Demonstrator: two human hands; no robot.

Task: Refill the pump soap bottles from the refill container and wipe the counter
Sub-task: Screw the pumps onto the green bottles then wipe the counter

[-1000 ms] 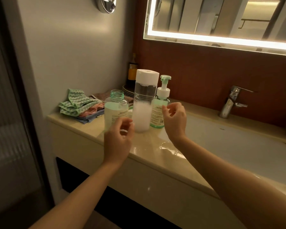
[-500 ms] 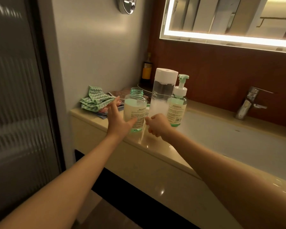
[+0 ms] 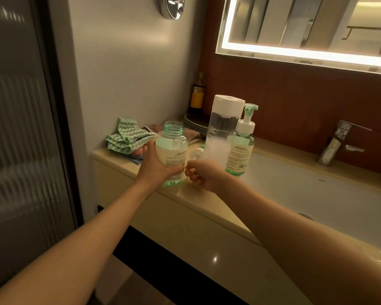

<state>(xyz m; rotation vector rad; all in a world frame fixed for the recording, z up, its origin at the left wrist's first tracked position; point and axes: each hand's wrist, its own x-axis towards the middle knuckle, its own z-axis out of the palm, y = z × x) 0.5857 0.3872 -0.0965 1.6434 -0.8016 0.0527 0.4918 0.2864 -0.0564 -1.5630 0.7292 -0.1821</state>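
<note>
Fingers (image 3: pixel 176 169) of the left hand (image 3: pixel 156 166) were wrapped around the open soap bottle (image 3: pixel 173 148), thumb across its white label, palm on its left side. The bottle stood upright on the counter (image 3: pixel 207 203) near the front edge, cap off, threaded green neck bare, a little green liquid showing at its base. The right hand (image 3: pixel 204 176) sat just beside it, curled into a loose fist with the knuckles forward; whether it pinched anything could not be told.

Behind the right hand stood the tall clear refill container (image 3: pixel 222 135) with a white cap, foamy white in its lower half. Touching or just beside its right flank stood the second soap bottle (image 3: pixel 242 148), its pump head fitted. A small white round piece (image 3: pixel 195 154) lay on the counter between the open bottle and the refill container, partly hidden.

Green zigzag cloths (image 3: pixel 128 137) lay heaped at the counter's left end, against the wall. Stacked plates (image 3: pixel 195 124) sat behind them. The faucet (image 3: pixel 337 144) stood at far right above the basin.
</note>
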